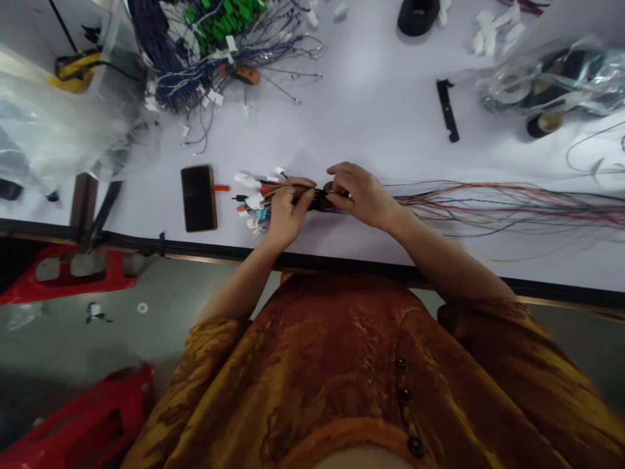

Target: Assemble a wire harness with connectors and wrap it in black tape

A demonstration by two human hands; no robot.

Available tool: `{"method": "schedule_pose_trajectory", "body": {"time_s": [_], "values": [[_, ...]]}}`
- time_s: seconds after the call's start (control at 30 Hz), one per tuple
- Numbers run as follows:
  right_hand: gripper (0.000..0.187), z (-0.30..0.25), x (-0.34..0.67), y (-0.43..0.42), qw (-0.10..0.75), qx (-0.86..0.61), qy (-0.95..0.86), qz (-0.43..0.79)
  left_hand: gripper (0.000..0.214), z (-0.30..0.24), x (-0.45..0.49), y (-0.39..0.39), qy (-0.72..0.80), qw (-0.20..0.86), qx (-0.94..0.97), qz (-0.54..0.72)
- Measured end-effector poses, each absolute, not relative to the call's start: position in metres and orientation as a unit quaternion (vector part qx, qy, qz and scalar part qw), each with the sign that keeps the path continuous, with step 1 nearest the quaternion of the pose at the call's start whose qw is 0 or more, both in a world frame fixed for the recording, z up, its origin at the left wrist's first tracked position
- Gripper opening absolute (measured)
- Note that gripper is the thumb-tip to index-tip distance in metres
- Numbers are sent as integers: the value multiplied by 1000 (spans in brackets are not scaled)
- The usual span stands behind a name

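Lying on the white table (pixel 371 130), a bundle of coloured wires (pixel 508 208) is left loose and fanned out at its far end, while its near end, fitted with small connectors (pixel 254 203), is gathered between the hands. The left hand (pixel 288 212) is closed in a pinch on thin wires (pixel 297 187). The right hand (pixel 361 195) is curved, pressed over a dark round object (pixel 325 199), possibly a tape roll.
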State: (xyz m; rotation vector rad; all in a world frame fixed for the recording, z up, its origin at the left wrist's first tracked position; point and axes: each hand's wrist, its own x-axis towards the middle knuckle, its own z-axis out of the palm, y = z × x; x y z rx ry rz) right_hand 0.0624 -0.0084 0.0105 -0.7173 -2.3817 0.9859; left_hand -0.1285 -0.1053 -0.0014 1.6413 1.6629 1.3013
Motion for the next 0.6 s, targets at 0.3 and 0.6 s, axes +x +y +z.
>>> {"method": "schedule_pose_trajectory", "body": {"time_s": [0.3,0.6], "values": [[10,15,58,-17,145,-288,-885,336,11,-24,-125,-88,624,275,544,489],[15,17,44,-7,96,-321,-906,259,19,-20,-126,-81,578,314,576,485]]}}
